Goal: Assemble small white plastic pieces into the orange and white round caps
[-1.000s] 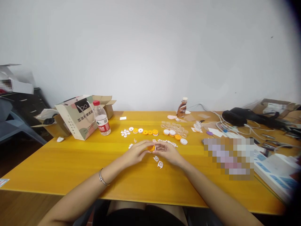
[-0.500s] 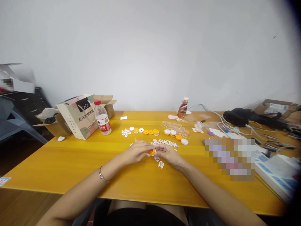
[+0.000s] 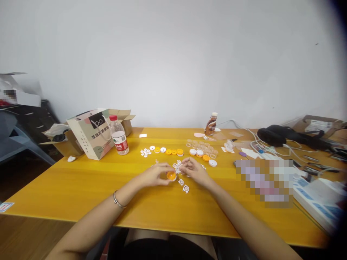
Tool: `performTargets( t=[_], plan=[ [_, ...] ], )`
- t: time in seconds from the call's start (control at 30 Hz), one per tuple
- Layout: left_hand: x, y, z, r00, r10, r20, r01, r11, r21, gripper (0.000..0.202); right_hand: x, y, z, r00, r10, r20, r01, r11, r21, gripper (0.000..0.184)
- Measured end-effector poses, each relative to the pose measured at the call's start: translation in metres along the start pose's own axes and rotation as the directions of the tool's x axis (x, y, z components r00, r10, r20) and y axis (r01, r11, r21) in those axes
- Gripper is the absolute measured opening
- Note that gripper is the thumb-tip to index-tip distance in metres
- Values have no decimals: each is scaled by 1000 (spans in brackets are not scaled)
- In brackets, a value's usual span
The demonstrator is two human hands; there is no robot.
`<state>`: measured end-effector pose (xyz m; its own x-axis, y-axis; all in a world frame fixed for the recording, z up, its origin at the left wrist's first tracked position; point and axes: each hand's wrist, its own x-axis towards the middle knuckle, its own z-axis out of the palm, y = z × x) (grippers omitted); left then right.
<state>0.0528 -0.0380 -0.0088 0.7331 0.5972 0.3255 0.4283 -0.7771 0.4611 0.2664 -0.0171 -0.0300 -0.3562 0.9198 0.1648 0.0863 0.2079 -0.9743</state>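
Note:
My left hand (image 3: 158,174) grips the edge of a small round orange-and-white plastic cup (image 3: 171,176), its hollow orange side turned up. To the right of the cup is my right hand (image 3: 195,171), thumb and fingers pinched together. Whatever lies between those fingertips is too small to make out. White spoked plastic pieces (image 3: 178,164) lie beside and partly behind the right hand. Two more spoked pieces (image 3: 185,189) rest on the table just in front of the hands.
Behind the hands runs a row of orange and white discs (image 3: 168,152), with small white pegs (image 3: 145,153) to its left and clear rings (image 3: 206,147) to its right. A water bottle (image 3: 119,139) and paper bag (image 3: 94,139) stand left. Cables (image 3: 253,139) clutter the right.
My hands have come apart. The right hand has moved off the cup, slightly up and right. The left hand keeps the cup, and its orange hollow now shows more fully.

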Motion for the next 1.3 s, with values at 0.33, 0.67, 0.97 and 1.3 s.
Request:
performTargets(
  t=[0.33, 0.67, 0.97, 1.3],
  plan=[
    [1, 4, 5, 996, 64, 67, -66, 997, 30, 42, 16, 9, -73, 957, -129, -261, -78, 750, -656, 19],
    [16, -31, 32, 999, 37, -13, -34, 988, 152, 23, 0, 2, -68, 968, 251, 4, -168, 661, -731, 29],
    [15, -30, 31, 988, -53, -148, 61, 997, 47, 23, -1, -2, -57, 973, 174, 149, -36, 761, -648, 16],
    [18, -39, 34, 857, -437, -274, 180, 751, -636, 36, 4, -6, -40, 1000, 13, 5, -13, 997, -80, 34]
  ],
)
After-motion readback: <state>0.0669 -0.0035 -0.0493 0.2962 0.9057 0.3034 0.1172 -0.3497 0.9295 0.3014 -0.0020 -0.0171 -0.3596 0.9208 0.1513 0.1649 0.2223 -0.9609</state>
